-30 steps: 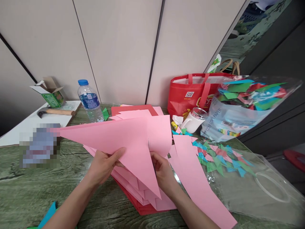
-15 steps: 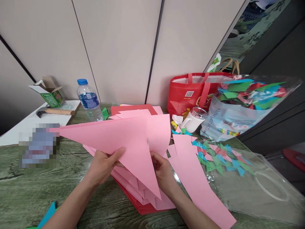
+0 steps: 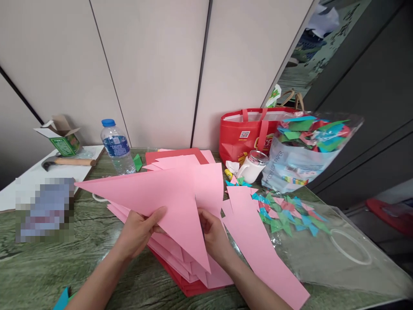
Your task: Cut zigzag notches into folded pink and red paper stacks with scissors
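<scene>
A folded sheet of pink paper [image 3: 161,189] hangs in front of me, pointed to the left and at the bottom. My left hand [image 3: 140,232] pinches its lower edge, thumb on top and fingers beneath. At the slit on the right, my right hand [image 3: 213,232] is closed on a thin-bladed cutting tool [image 3: 195,196]; only a sliver of the blade shows, and paper and fingers hide the rest. Below both hands lies a stack of pink sheets [image 3: 180,254] with red paper [image 3: 185,287] under it. A long pink strip [image 3: 258,241] lies beside my right forearm.
Behind stand a water bottle [image 3: 116,148], a white mug [image 3: 252,168] and a red bag [image 3: 235,131]. To the right are a plastic bag of coloured scraps [image 3: 290,168], loose paper triangles [image 3: 290,213] and clear plastic [image 3: 309,262]. A hammer [image 3: 69,162] lies left, near a green box [image 3: 66,144].
The view has shifted, so most things appear further left and lower. Less of the blade shows above the pink paper. Both hands keep their grip.
</scene>
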Motion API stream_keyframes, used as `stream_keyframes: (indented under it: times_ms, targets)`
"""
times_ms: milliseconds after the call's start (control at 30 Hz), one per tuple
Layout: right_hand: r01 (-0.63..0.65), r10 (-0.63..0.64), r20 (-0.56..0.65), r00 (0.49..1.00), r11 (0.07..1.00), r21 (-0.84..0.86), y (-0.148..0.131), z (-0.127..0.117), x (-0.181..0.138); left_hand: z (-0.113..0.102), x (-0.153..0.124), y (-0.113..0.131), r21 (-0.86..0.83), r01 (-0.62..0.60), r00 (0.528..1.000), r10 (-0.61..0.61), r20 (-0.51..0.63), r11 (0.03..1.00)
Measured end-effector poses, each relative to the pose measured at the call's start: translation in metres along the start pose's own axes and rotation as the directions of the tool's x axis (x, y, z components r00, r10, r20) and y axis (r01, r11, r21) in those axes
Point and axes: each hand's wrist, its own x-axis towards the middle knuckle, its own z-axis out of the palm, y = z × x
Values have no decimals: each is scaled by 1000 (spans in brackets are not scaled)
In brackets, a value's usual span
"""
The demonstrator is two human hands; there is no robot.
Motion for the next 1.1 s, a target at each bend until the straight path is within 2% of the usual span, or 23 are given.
stream_keyframes:
  times_ms: [167,533,1100]
  targets:
    - [6,-6,-39,999,1000,13,-6,1,2,2,-2,-2,3,22,999,-22,36,1000]
    - [44,-44,-52,998,999,-11,-4,-1,3,2,-2,-1,-9,4,1000,-3,28,1000]
    - [-11,9,-88,996,1000,-26,10,-8,2,2,-3,-3,-23,23,999,-22,47,999]
